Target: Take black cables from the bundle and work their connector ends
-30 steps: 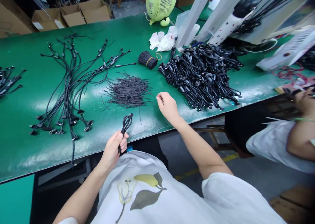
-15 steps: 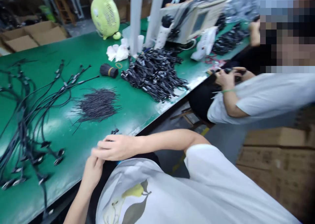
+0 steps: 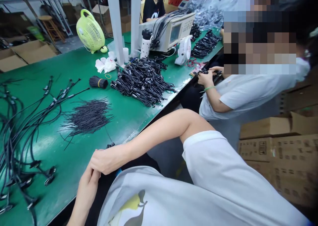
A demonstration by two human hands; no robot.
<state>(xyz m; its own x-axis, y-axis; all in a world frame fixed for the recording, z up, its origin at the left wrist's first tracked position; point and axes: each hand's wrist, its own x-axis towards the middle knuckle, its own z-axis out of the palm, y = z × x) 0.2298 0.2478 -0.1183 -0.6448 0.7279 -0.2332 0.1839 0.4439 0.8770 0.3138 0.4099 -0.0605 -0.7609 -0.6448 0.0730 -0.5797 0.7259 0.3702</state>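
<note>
Near the table's front edge, my right hand [image 3: 106,161] is closed, its back turned up and its fingers curled over my left hand [image 3: 86,183]. My left hand is closed too, thumb and fingers pressed together under the right. Black ends of a cable [image 3: 110,145] stick out just past my right hand; the rest is hidden by the hands. Beyond them lies a loose heap of thin black ties [image 3: 88,116]. Behind that, a bunch of ties [image 3: 98,82] is held by a yellow band. Long loose black cables [image 3: 15,136] spread over the left of the table.
A big pile of bundled black cables [image 3: 144,80] lies on the green table [image 3: 64,62]. Behind stand a green fan [image 3: 90,32], white posts [image 3: 115,24], a bottle [image 3: 146,44] and an instrument [image 3: 177,30]. At right a co-worker [image 3: 233,93] handles something black; cardboard boxes [image 3: 270,150] stand behind.
The view has shifted, so the table things appear further left and lower. My right hand has turned and curled further over the left; both stay together at the table edge.
</note>
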